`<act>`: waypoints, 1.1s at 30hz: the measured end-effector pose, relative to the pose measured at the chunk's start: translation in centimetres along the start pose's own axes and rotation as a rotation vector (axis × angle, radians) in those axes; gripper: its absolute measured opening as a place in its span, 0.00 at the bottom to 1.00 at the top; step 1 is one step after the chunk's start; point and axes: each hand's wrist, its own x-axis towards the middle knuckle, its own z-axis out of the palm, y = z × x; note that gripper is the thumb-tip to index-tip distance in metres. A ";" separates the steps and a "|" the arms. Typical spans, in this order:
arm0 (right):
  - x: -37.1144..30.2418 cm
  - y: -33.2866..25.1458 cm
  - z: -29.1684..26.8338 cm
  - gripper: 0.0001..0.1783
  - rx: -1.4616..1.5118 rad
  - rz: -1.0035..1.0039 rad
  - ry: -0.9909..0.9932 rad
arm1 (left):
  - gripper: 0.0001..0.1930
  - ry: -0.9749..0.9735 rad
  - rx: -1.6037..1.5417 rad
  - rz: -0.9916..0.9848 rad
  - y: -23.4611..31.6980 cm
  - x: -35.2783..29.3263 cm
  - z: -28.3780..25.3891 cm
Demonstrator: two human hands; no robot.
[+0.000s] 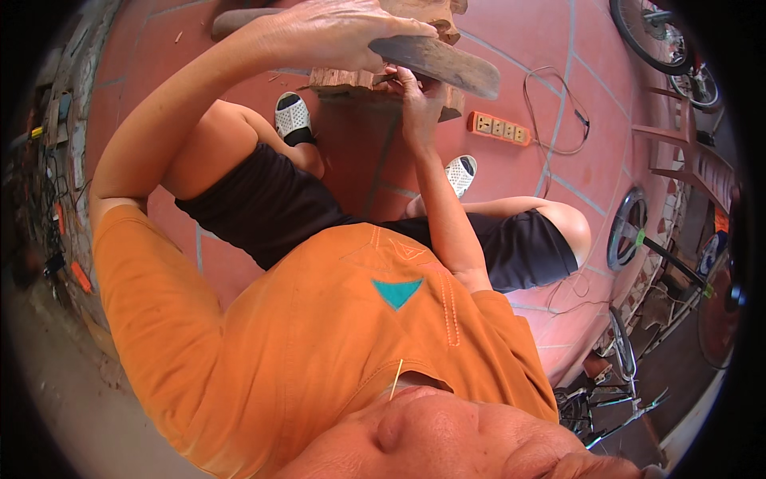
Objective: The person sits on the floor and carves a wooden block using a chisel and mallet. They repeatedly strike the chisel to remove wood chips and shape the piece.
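My left hand (339, 36) is closed round a flat, worn wooden club (439, 64), whose broad rounded end reaches to the right over my other hand. Left of my left wrist shows a rounded wooden end (231, 22); whether it belongs to the same club I cannot tell. Beneath the club, my right hand (420, 108) pinches a thin dark chisel-like tool (383, 78), its far part hidden. Both hands are at a carved block of pale brown wood (343, 78), which stands on the floor before me, partly covered by my hands and the club.
An orange power strip (499, 128) lies right of the block, with a looped cable (586, 128) beside it. My feet in white sandals (293, 116) flank the block on red floor tiles (527, 40). Farther right are a plastic chair (678, 132) and bicycle wheels (628, 227). Clutter lines the left.
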 end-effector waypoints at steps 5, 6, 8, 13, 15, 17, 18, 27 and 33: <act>0.1 0.4 -1.2 0.13 0.240 0.162 0.084 | 0.38 0.272 0.015 -0.051 -1.2 -0.6 -1.0; 0.4 0.2 -2.0 0.13 0.278 0.235 0.119 | 0.38 0.322 -0.023 -0.074 -0.9 -0.9 -1.6; 0.8 0.2 -2.8 0.13 0.298 0.267 0.166 | 0.39 0.404 -0.081 -0.094 -1.3 -1.0 -1.9; 2.3 -0.8 -2.2 0.16 0.216 0.017 0.140 | 0.39 0.520 -0.085 -0.027 -2.7 -1.8 -1.8; 3.2 -1.3 -1.7 0.14 0.192 -0.048 0.115 | 0.39 0.500 -0.083 -0.038 -2.9 -1.9 -1.9; 4.9 -1.3 -1.8 0.14 0.097 0.066 -0.025 | 0.39 0.421 -0.114 -0.111 -2.6 -2.1 -2.3; 5.6 -1.3 -1.9 0.14 0.050 0.122 -0.092 | 0.39 0.416 -0.108 -0.112 -2.6 -2.2 -2.4; 11.8 -3.6 -1.8 0.14 -0.648 -0.552 -0.271 | 0.39 0.523 -0.091 -0.105 -3.1 -3.2 -2.3; 9.4 -2.2 -0.9 0.14 -0.466 -0.147 -0.514 | 0.40 0.559 -0.103 -0.106 -3.6 -3.9 -2.8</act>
